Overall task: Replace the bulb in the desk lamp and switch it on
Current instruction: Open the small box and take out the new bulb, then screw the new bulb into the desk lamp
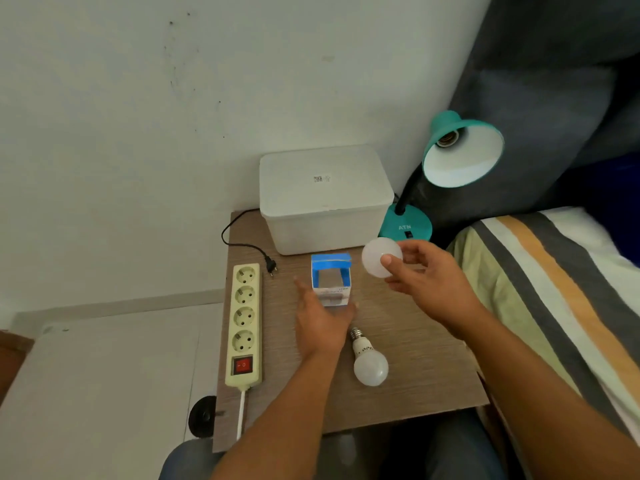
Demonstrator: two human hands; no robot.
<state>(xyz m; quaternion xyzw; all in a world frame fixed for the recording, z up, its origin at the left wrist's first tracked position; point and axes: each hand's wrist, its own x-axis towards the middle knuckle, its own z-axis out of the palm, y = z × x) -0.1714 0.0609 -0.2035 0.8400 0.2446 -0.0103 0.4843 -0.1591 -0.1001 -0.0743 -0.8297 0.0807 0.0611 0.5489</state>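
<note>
A teal desk lamp [460, 150] stands at the table's back right, its shade tilted toward me with an empty socket [447, 138] inside. My right hand [422, 275] holds a white bulb [377, 259] in the air in front of the lamp base [407, 228]. My left hand [320, 317] rests beside and against the open blue-and-white bulb box [330, 280], fingers spread; whether it grips the box is unclear. A second white bulb [367, 362] lies on the wooden table [415, 375], screw base pointing away from me.
A cream power strip [244, 323] with a red switch [242, 365] lies along the table's left edge. The lamp's black plug [272, 265] lies unplugged near it. A white lidded container [325, 199] stands at the back. A striped bed [554, 289] borders the right.
</note>
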